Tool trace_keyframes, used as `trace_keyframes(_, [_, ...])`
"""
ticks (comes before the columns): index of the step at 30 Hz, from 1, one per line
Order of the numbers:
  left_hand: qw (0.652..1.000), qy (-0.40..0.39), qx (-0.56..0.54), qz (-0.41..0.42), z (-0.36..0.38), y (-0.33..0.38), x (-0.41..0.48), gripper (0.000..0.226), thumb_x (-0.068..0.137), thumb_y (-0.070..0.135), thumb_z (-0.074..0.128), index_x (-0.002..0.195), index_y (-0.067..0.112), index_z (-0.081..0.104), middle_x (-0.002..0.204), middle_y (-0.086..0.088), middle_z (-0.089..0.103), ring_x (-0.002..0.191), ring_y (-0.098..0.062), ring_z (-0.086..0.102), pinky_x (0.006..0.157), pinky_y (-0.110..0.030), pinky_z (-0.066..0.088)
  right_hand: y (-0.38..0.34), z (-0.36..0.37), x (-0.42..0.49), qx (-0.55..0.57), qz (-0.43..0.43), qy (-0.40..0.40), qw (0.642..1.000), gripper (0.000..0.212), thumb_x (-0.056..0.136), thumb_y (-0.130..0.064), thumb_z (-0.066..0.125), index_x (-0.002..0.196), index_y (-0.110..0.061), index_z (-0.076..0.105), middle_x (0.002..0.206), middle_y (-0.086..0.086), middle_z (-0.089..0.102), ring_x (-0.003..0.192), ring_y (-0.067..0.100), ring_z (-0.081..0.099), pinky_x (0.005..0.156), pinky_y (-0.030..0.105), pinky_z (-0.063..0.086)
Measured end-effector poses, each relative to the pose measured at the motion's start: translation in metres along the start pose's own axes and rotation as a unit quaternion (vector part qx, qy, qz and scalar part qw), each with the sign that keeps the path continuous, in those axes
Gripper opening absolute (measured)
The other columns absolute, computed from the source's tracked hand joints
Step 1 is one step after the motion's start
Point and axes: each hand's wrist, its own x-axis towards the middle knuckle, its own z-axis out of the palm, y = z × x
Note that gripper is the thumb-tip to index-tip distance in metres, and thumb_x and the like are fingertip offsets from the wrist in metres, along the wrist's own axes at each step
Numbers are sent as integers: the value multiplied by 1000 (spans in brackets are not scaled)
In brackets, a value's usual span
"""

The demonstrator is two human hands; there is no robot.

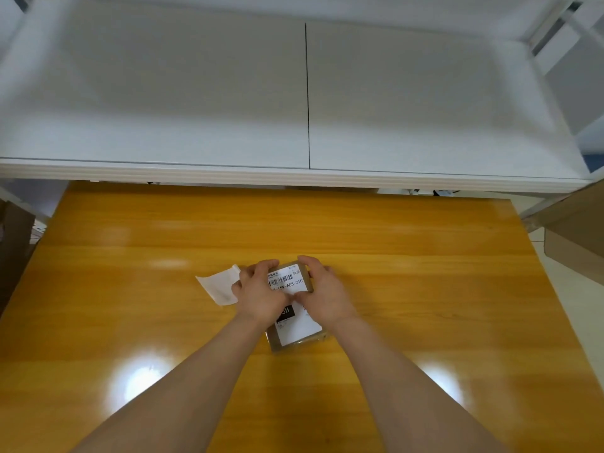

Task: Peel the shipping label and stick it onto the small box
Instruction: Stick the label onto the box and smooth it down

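Observation:
A small brown box (299,344) lies on the orange wooden table (425,289), near its middle. The white shipping label (287,282), with a barcode and black print, covers the box's top face. My left hand (258,294) rests on the label's left side, fingers curled over the box's far left edge. My right hand (322,291) presses the right side, fingers over the far right corner. Both thumbs meet on the label's middle. A white backing sheet (219,286) lies flat on the table just left of my left hand.
A white table (307,93) with a dark centre seam stands beyond the orange table's far edge. Brown cardboard (575,237) shows at the right edge, and more cardboard (13,243) at the left edge.

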Motion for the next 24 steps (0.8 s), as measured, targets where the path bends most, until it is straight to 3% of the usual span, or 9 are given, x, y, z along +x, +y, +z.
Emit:
trace_keyframes(6, [1000,-7,-9,-4,0,-1,3,67,75,10,70,134,34,49,141,-6,34,129,-31,26,100,-35,35,-1,-2,5,5,12,-31,999,78,83,-8,70,145,-41,37,124,10,41,100,29,62,86,44,58])
trace_keyframes(12, [999,5,-34,-19,3,1,5,59,77,8,66,128,33,52,135,-8,38,128,-32,27,89,-32,33,-3,-1,8,39,27,-16,999,64,85,-8,69,134,-42,48,118,8,42,97,26,61,72,33,58])
trace_keyframes(18, [998,17,-51,-39,6,1,7,52,79,16,69,125,35,53,129,-7,41,128,-31,29,99,-40,40,-4,1,12,70,33,7,997,48,85,-7,63,122,-38,55,113,8,43,78,19,59,54,23,48])
trace_keyframes(24, [996,33,-63,-61,9,4,11,40,83,19,63,120,34,56,127,-8,45,127,-30,31,90,-38,38,-5,7,14,70,38,38,996,35,87,-17,66,115,-37,57,112,7,45,73,21,60,57,25,49])
